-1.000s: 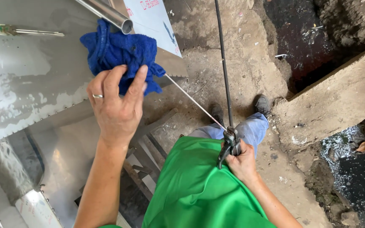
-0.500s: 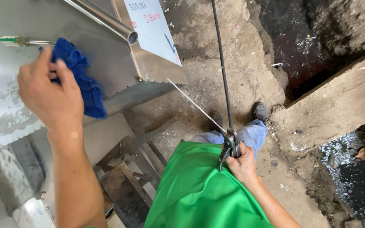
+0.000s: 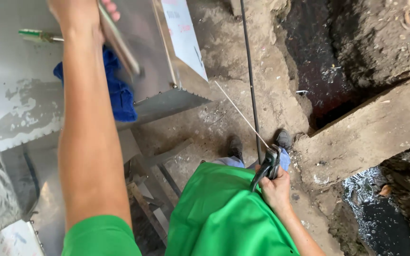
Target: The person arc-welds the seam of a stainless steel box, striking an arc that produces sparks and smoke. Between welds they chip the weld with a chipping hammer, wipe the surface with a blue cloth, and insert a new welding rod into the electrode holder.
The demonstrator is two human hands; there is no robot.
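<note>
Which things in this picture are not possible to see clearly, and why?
Head view:
- Left hand: cut by the top edge; its grip on the blurred metal tube is unclear.
- Blue cloth: partly behind the forearm.
- Screwdriver: tip hidden by the arm.
- Right hand: covers the pliers handles.

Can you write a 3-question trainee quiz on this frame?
1. True or false: the right hand grips pliers clamped at a dark rod.
2. What colour is the cloth on the metal panel?
3. The left hand holds: A) a metal tube, B) the green-handled screwdriver, C) nothing.

Key: 1 true. 2 blue. 3 A.
</note>
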